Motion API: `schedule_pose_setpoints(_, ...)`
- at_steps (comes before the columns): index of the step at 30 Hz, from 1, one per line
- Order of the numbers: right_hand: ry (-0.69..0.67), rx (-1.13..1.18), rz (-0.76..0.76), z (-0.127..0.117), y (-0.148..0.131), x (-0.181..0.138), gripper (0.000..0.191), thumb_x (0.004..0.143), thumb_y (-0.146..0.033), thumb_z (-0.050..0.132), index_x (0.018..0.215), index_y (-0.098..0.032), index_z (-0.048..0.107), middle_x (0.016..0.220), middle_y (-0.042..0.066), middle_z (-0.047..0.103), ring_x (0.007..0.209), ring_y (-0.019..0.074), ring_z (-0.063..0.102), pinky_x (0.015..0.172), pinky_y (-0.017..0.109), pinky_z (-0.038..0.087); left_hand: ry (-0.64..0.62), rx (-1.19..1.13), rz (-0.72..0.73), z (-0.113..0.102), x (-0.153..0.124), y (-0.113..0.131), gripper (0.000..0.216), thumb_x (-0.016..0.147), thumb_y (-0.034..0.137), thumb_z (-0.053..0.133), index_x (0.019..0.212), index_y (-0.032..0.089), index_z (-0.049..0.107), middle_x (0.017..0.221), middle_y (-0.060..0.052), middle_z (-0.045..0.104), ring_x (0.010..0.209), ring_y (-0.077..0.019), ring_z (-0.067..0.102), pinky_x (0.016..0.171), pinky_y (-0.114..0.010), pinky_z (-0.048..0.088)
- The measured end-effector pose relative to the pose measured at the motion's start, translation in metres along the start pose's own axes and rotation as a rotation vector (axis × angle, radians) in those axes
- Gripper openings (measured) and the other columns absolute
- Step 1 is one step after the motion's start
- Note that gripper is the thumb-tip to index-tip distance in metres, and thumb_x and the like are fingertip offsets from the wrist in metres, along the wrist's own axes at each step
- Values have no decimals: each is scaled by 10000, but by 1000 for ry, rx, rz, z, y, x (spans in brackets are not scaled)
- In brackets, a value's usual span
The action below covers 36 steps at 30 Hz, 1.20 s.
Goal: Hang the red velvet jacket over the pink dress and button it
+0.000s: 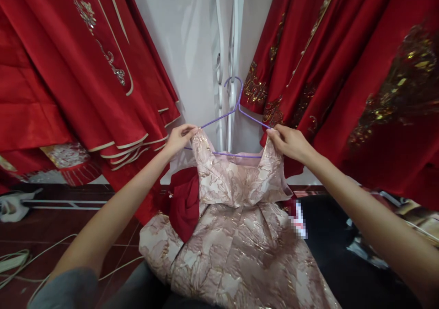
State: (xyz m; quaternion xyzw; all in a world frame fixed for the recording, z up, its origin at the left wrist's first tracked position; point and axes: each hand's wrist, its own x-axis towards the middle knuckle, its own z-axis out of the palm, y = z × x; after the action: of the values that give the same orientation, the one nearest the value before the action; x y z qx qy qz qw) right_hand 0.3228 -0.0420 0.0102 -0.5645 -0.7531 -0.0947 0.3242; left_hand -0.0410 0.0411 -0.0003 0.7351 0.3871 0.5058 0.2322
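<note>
Pale pink brocade dress (240, 240) fills the near middle, bodice at dial centre, skirt running down to 6 o'clock, bottom cut off by frame. Left hand (180, 137), 9-10 o'clock, pinched closed on one strap; right hand (290, 142), 3 o'clock, pinched closed on the other. Purple hanger (239, 99) sits at the shoulders, hook up toward 12; can't tell if hook touches the white doors (181, 34) behind. Dark red gathered fabric (185, 203) at 7 lies against the dress side, white blurred-out patch (299, 222) at 4. Long red garments crowd both flanks: left group (44, 62) at 10-11, cream piping, silvery trim, hems near left hand; right group (373, 80) at 1-2, gold sequins, hanging just behind right hand. Open room: door strip at 12 between the two groups; dark red tiled floor (68, 222) at 8, crossed by white bar (78, 204) and pale cable (121, 268). Black surface (336, 254) at 4 borders the skirt edge, clutter beyond, too blurred to name. Grey sleeve (68, 290) at 8. Dress itself: shiny raised floral pattern, gold glints, wide straps, low square-ish neckline, waist seam, skirt creased and spread.
</note>
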Motion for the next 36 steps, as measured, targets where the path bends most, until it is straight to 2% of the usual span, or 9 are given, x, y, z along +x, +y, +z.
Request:
schedule_pose_setpoints(4,-6,11,-67,6,7,2,371,931,-497,333,876,-206,556,823,94,632,800,251,592,731,366,445,-59,161,35,-7,7,8,361,798,459,565,954,153,675,977,-82,710,896,-198,641,837,-300,484)
schedule_pose_setpoints(7,73,62,-56,6,10,2,342,922,-464,389,1055,-201,562,1027,119,652,958,277,594,843,419,445,-66,492,-158,-22,1,-2,293,827,349,484,962,160,661,974,-92,703,890,-206,637,808,-310,475)
schedule_pose_setpoints(10,85,81,-21,8,8,2,337,916,-443,414,1094,-197,559,1080,122,655,989,288,600,857,442,447,-420,741,-421,-32,-17,-11,197,704,327,610,782,159,679,739,-78,696,740,-220,632,694,-305,471)
schedule_pose_setpoints(17,81,44,3,17,5,3,340,914,-405,399,1099,-166,555,1055,145,658,991,308,595,865,465,430,-1272,650,-690,-26,-52,-10,284,415,375,804,573,178,672,541,-7,623,573,-160,544,585,-253,423)
schedule_pose_setpoints(21,99,164,49,17,5,4,308,894,-439,441,1003,-189,583,983,107,672,890,261,612,809,385,451,-1007,433,-581,-32,-37,-16,275,512,395,757,664,179,681,584,5,630,606,-159,558,602,-244,416)
schedule_pose_setpoints(26,86,286,173,14,1,5,399,871,-577,441,882,-214,607,807,33,672,728,197,603,704,302,440,-251,166,-434,-47,-3,-18,278,562,393,752,659,165,627,631,-6,631,621,-147,559,626,-251,432)
schedule_pose_setpoints(28,68,309,178,10,1,7,468,872,-615,405,833,-206,629,759,24,669,699,185,597,683,288,431,-65,49,-417,-48,10,-4,295,589,406,749,714,171,623,662,-8,638,621,-146,559,612,-256,441)
schedule_pose_setpoints(32,-157,395,212,-3,6,23,606,826,-694,398,697,-183,698,612,33,647,583,167,573,605,280,424,-13,-140,-188,-38,27,50,287,643,373,755,792,178,605,727,3,632,663,-129,570,630,-233,454)
schedule_pose_setpoints(36,-403,489,253,-9,19,45,518,731,-681,556,838,-213,751,663,32,685,590,161,583,597,283,449,-14,-313,10,-19,32,95,234,734,334,720,848,183,582,748,13,614,712,-116,599,681,-224,467)
